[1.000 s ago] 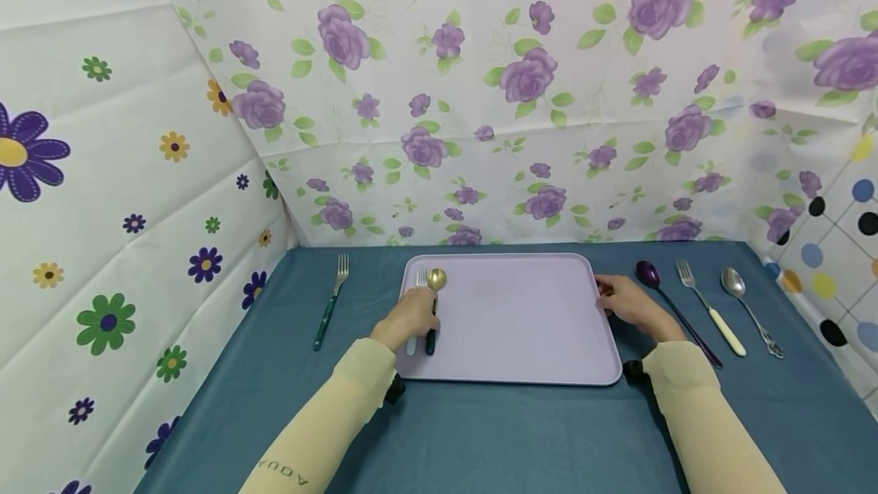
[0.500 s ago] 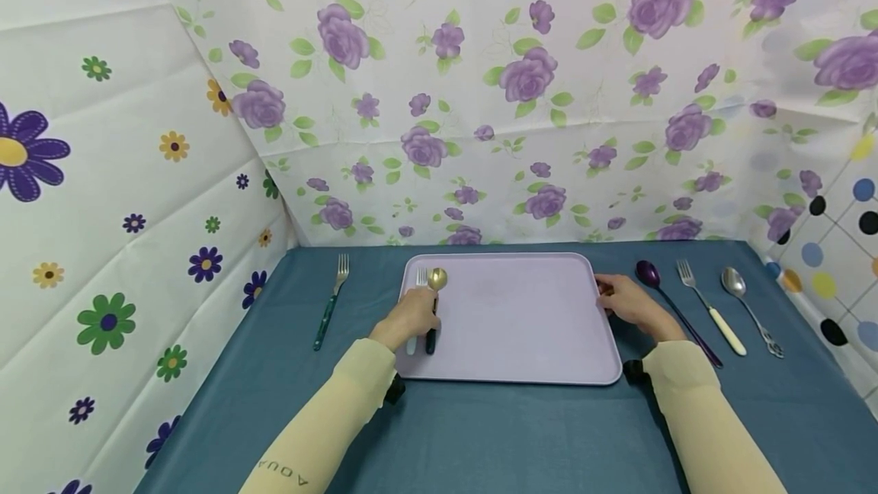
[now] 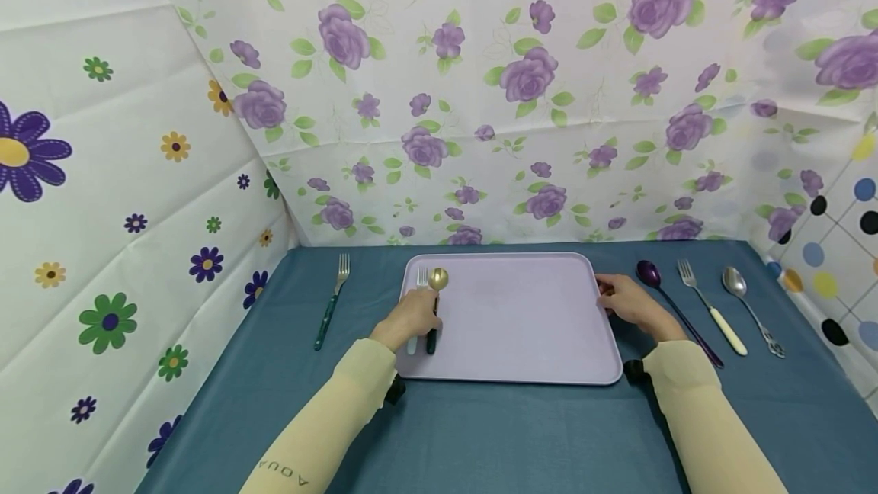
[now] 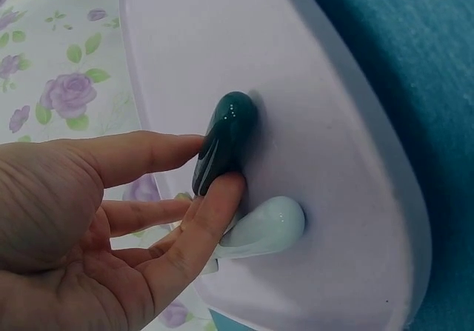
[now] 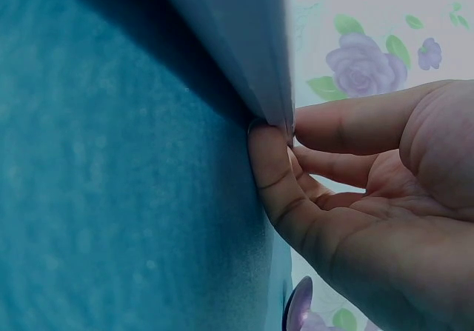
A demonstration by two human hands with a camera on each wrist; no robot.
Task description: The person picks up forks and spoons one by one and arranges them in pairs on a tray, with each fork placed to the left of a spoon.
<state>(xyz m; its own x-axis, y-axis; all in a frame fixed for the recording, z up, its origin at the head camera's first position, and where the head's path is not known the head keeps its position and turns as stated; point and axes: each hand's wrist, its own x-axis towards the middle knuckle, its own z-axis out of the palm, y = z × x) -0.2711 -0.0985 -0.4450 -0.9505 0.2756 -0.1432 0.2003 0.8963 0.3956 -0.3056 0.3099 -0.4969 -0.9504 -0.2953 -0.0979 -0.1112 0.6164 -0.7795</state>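
A pale lilac tray lies on the blue cloth. My left hand is over its left side, thumb and finger pinching the dark green handle of a gold spoon. Close beside that spoon, a fork with a pale handle lies on the tray, partly hidden under the hand. At the tray's right edge, my right hand pinches the rim between thumb and fingers, as the right wrist view shows.
Left of the tray lies a fork with a green handle. To the right are a purple spoon, a cream-handled fork and a silver spoon. A flowered cloth wall rises behind the table.
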